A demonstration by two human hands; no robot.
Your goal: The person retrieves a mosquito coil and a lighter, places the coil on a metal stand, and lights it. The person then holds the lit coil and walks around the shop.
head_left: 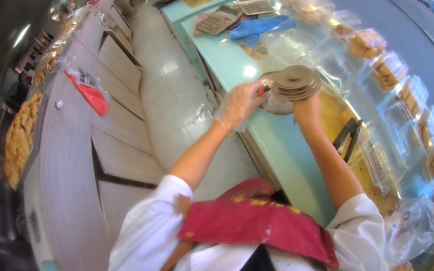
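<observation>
My left hand [239, 102], in a clear plastic glove, grips a small red and black lighter [263, 90]. The lighter points toward the left edge of a grey-brown spiral mosquito coil [296, 82]; whether a flame burns cannot be made out. My right hand [306, 108] holds the coil from below, and the coil hides most of its fingers. Several rings of the coil hang at slightly different heights. Under both hands, a round metal dish [277, 106] rests on the pale green counter [279, 140], partly covered by the coil.
Clear plastic boxes of pastries [390, 71] line the counter's outer side. Black tongs [347, 139] lie right of my right forearm. Beyond my hands are a blue cloth [260, 28] and two calculators [219, 20]. A bread tray [22, 140] stands far left.
</observation>
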